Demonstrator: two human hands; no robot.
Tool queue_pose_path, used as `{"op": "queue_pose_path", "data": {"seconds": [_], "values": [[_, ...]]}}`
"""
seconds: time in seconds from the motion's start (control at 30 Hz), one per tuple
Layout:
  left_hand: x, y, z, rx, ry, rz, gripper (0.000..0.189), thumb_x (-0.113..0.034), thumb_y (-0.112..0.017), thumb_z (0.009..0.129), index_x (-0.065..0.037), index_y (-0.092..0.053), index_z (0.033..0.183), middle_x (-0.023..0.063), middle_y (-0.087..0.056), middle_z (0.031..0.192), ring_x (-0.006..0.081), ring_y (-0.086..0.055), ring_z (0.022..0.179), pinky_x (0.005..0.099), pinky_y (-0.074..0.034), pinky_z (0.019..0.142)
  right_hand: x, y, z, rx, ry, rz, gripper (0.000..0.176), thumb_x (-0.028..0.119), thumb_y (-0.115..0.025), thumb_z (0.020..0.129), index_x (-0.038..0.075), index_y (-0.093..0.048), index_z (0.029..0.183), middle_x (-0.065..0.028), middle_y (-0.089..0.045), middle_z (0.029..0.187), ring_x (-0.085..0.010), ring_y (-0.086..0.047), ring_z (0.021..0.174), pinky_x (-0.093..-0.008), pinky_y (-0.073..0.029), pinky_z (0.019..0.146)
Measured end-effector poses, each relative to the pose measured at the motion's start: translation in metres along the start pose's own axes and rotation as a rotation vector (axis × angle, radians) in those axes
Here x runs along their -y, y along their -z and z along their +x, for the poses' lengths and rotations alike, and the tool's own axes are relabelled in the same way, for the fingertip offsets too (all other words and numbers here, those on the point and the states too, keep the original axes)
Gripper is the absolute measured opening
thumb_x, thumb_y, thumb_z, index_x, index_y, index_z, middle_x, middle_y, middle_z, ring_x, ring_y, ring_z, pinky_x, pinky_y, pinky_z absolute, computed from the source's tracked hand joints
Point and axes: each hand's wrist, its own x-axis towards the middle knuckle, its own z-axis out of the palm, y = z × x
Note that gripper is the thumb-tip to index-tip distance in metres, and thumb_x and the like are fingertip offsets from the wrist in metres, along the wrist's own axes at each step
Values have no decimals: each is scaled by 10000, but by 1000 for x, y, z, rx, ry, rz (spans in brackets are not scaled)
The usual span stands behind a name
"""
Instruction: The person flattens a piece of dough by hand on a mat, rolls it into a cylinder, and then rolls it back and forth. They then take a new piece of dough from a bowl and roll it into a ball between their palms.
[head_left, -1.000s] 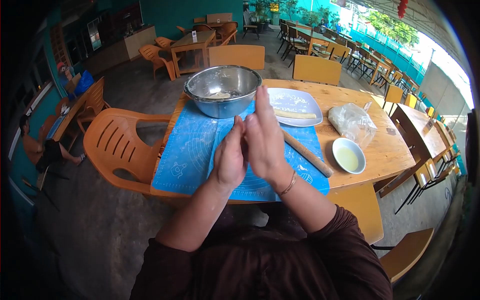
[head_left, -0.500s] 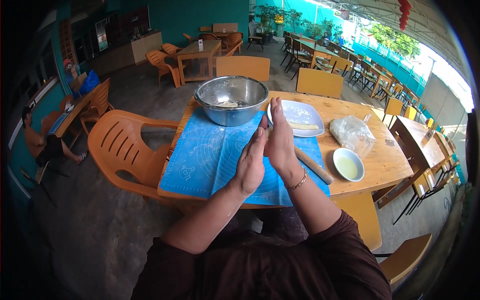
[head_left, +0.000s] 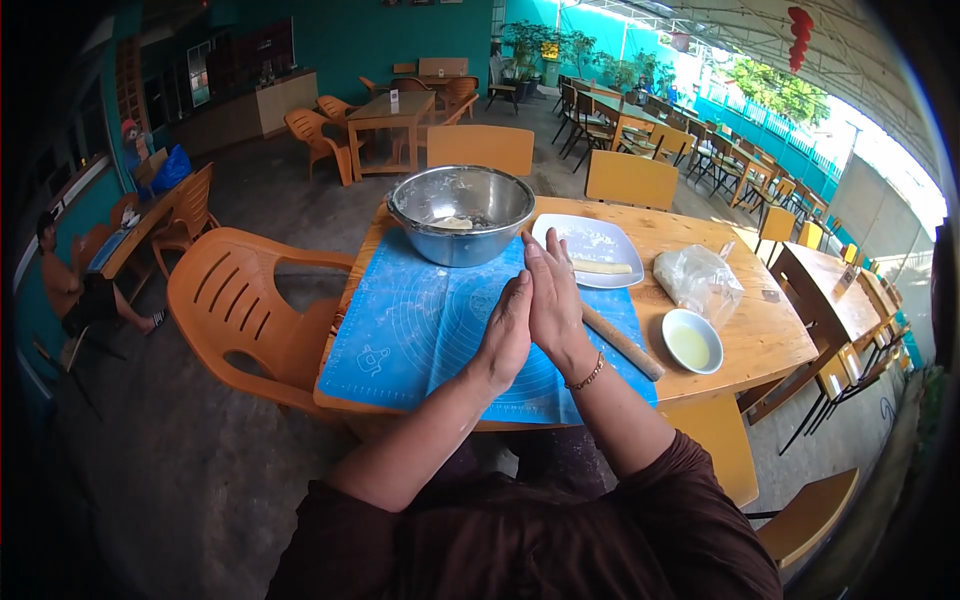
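My left hand (head_left: 508, 330) and my right hand (head_left: 553, 300) are pressed palm to palm above a blue silicone baking mat (head_left: 400, 330), fingers straight and pointing away from me. What lies between the palms is hidden now; a pale sliver like dough showed there a moment earlier. Behind my hands stands a steel mixing bowl (head_left: 462, 250) with a pale lump of dough (head_left: 455, 223) inside. To the right, a white plate (head_left: 610, 240) carries a strip of dough (head_left: 602, 267) and dusted flour. A wooden rolling pin (head_left: 622, 343) lies beside my right hand.
A small white bowl of pale yellow liquid (head_left: 692, 341) and a clear plastic bag (head_left: 697, 280) sit on the wooden table (head_left: 750, 335). An orange plastic chair (head_left: 250, 310) stands at its left. Another person (head_left: 75, 275) sits far left. More tables and chairs lie beyond.
Both hands have shifted against each other, the right fingertips now lower and nearer me. The pale sliver between the palms no longer shows. The whole view has tilted slightly.
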Motion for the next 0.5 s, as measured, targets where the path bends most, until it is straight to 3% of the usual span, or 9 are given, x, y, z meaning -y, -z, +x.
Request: {"op": "queue_pose_path", "data": {"seconds": [0.1,0.13,0.17,0.2,0.23,0.27,0.33,0.43,0.5], "values": [[-24,5,11,-9,105,-75,745,-552,-285,1075,22,-217,1545,171,-320,1555,217,-309,1446,348,-281,1180,-5,1,7,126,50,-111,550,389,-375,1050,-6,-565,1383,-393,-343,1496,-546,-225,1450,-517,-230,1194],[-28,12,17,91,128,9,754,-551,-293,1074,32,-206,1544,180,-316,1554,228,-313,1445,347,-284,1180,-11,-1,16,152,107,-126,559,388,-390,1055,-49,-573,1351,-362,-453,1444,-489,-375,1403,-475,-314,1159],[-32,16,21,191,154,91,764,-549,-302,1073,42,-195,1544,189,-312,1553,238,-316,1445,346,-286,1180,-13,-2,21,156,97,-122,559,388,-390,1055,-49,-573,1351,-362,-453,1444,-489,-375,1403,-475,-314,1159],[-38,9,22,73,165,180,669,-509,-336,1081,38,-334,1466,169,-469,1412,224,-473,1318,346,-394,1099,-3,3,24,222,-40,154,586,408,-388,1059,-77,-577,1327,-340,-502,1402,-432,-446,1354,-442,-350,1133],[-40,14,28,69,174,174,669,-509,-336,1081,38,-334,1466,169,-469,1412,224,-473,1318,346,-394,1099,3,7,28,283,-177,427,616,428,-387,1063,-105,-582,1303,-317,-551,1359,-375,-518,1305,-410,-386,1106],[-43,25,35,146,276,144,588,-481,-352,1085,19,-401,1392,138,-520,1310,196,-529,1215,341,-441,1029,2,9,33,298,-271,485,685,470,-368,1069,-147,-557,1298,-282,-592,1302,-285,-570,1227,-359,-413,1067],[-34,40,40,211,325,-114,363,-370,-416,1091,-40,-515,1205,58,-584,1092,131,-608,971,320,-519,844,-7,5,39,286,-310,544,732,522,-337,1058,-127,-542,1328,-278,-590,1304,-284,-571,1218,-359,-415,1070],[-12,53,39,104,355,-247,326,-299,-469,1078,-27,-499,1255,79,-590,1151,162,-618,1037,335,-521,880,-26,-3,34,253,-411,660,828,625,-277,1036,-86,-511,1388,-270,-587,1308,-282,-574,1198,-359,-417,1075],[16,67,43,36,392,-312,359,-257,-506,1062,-17,-466,1325,105,-589,1236,190,-606,1148,372,-513,965,-39,-12,19,244,-188,482,783,583,-345,1039,-83,-452,1435,-349,-509,1379,-359,-506,1325,-394,-376,1124]]}}
